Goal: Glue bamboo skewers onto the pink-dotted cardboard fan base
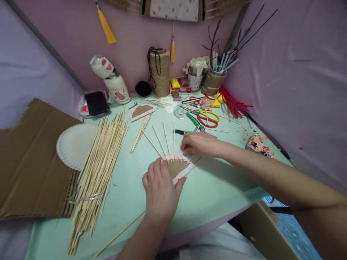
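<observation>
A half-round cardboard piece [179,168] with a pink patterned edge lies on the pale green table [130,195]. Several thin bamboo skewers [159,141] stick out of its curved rim like a fan. My left hand [159,191] lies on the left part of the piece, fingers curled, pressing it down. My right hand [200,144] reaches in from the right. Its fingers pinch a skewer at the right side of the rim.
A big bundle of skewers [97,169] lies left, beside a half paper plate [74,146] and corrugated cardboard [29,162]. A second half-round piece [142,111], scissors [207,119], green pliers [193,121], a twine spool [160,72] and a phone [96,103] sit at the back.
</observation>
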Demonstrator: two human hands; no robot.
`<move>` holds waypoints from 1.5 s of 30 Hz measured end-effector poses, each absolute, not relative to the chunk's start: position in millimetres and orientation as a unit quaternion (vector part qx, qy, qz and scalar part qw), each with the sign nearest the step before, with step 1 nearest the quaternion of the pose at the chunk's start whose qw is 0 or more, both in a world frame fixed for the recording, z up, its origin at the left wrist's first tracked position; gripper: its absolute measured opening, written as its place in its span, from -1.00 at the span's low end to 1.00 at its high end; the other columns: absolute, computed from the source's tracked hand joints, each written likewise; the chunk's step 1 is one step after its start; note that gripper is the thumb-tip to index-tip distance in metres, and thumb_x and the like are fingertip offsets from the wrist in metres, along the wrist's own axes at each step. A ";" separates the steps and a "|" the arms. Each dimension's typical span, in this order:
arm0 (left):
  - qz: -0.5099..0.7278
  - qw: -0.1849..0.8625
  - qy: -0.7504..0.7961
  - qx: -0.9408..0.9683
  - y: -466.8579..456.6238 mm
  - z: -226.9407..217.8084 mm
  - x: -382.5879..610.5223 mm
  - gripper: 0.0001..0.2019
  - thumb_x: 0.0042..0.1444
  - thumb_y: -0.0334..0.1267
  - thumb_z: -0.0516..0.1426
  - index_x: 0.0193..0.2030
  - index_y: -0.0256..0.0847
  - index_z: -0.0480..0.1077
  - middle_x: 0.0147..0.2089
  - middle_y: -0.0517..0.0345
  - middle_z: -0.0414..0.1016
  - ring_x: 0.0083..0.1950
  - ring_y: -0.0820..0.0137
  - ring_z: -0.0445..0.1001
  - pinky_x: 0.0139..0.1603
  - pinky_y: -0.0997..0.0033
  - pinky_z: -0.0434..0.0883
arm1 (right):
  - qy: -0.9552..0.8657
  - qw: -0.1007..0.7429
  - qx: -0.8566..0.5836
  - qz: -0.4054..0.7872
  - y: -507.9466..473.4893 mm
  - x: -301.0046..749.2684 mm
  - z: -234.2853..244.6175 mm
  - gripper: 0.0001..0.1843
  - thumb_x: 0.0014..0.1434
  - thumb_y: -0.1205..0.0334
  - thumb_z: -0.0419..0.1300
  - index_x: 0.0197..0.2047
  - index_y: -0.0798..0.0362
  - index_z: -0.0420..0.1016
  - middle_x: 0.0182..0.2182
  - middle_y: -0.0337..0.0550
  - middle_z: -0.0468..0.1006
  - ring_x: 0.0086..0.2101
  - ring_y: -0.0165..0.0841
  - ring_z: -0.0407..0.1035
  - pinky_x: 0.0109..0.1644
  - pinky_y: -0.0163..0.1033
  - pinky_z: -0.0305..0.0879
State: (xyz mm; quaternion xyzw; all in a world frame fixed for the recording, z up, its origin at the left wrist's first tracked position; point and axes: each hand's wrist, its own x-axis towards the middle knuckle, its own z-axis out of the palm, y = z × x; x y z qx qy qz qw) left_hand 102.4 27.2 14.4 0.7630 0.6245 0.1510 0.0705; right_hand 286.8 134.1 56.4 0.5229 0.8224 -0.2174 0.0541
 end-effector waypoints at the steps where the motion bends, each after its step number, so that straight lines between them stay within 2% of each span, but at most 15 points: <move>1: 0.153 0.069 0.626 0.761 27.1 14.2 102.5 -0.50 0.13 -0.18 0.24 0.14 -0.24 0.19 0.21 -0.17 0.35 0.22 0.01 0.29 0.11 -0.07 0.29 | 0.822 0.056 0.523 -0.215 134.0 286.4 56.5 -0.92 0.14 0.20 0.27 -0.32 -0.01 0.59 -0.18 -0.17 0.53 -0.22 -0.33 0.39 -0.39 -0.31 0.03; 45: 0.142 0.074 0.632 0.758 27.6 16.7 104.2 -0.52 0.10 -0.17 0.27 0.10 -0.24 0.23 0.21 -0.17 0.35 0.23 0.02 0.29 0.12 -0.06 0.29 | 0.825 0.056 0.517 -0.221 136.3 288.1 51.0 -0.91 0.12 0.19 0.26 -0.32 -0.01 0.57 -0.20 -0.18 0.50 -0.23 -0.36 0.38 -0.42 -0.33 0.01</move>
